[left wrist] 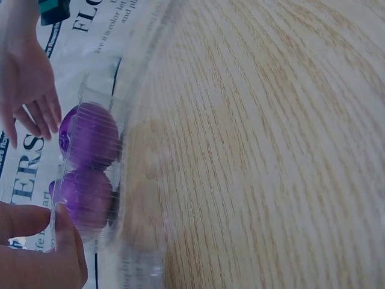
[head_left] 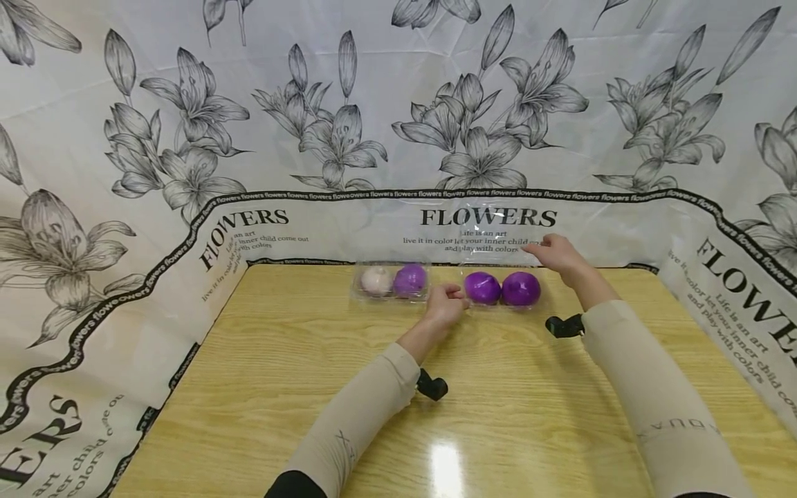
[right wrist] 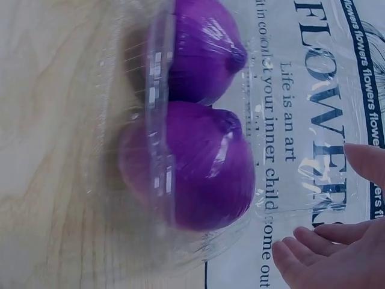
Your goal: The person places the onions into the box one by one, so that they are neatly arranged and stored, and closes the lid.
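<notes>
Two purple onions (head_left: 501,288) sit side by side in a clear plastic clamshell box (right wrist: 161,150), whose transparent lid (right wrist: 328,171) is raised at the back against the printed cloth. With thumb and fingertip, my left hand (head_left: 445,306) pinches the box's rim at its left end, as the left wrist view shows close up. My right hand (head_left: 558,257) is beside the right edge of the lid, fingers extended and thumb apart. In the right wrist view its thumb (right wrist: 367,164) overlaps the lid's edge.
Left of my left hand, a second clear box (head_left: 359,294) holds a white onion (head_left: 376,281) and a purple onion (head_left: 409,281). Both boxes stand at the far edge of the wooden table (head_left: 299,373). A flower-printed cloth (head_left: 349,228) rises behind and at both sides.
</notes>
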`<state>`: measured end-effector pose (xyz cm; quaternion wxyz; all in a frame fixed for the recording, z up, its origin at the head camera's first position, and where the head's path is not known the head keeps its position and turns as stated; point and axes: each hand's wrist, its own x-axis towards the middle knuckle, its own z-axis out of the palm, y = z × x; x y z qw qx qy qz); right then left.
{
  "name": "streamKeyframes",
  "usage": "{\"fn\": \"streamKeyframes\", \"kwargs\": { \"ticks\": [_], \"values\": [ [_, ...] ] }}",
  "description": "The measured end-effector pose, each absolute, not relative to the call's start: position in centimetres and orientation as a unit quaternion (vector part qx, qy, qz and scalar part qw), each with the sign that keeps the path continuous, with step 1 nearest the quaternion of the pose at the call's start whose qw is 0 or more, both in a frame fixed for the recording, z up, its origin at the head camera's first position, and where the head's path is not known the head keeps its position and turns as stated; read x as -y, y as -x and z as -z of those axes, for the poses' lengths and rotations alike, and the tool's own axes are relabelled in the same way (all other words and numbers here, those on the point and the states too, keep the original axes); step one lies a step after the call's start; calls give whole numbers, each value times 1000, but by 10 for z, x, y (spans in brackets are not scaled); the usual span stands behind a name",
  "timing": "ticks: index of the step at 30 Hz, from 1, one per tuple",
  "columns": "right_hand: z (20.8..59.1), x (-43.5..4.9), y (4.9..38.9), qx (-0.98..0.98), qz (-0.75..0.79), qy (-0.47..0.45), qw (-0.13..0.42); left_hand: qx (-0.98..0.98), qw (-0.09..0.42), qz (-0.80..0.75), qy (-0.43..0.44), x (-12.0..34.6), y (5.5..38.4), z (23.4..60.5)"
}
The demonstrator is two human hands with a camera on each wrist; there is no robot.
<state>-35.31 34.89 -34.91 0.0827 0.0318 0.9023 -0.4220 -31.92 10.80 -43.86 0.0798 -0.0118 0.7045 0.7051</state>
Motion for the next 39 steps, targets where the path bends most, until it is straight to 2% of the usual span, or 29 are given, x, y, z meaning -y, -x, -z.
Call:
{"fn": "streamKeyframes", "kwargs": {
  "ticks": [14, 31, 39],
  "values": [
    [348, -343, 370, -864, 493, -48, 88, -694, 71, -717, 7, -108, 317, 438],
    [350, -346, 370, -843, 531, -82, 38, -681, 79, -728, 13, -110, 314, 437],
    [345, -353, 368, -831, 549, -85, 32, -695, 74, -715, 13, -109, 319, 436]
  ]
}}
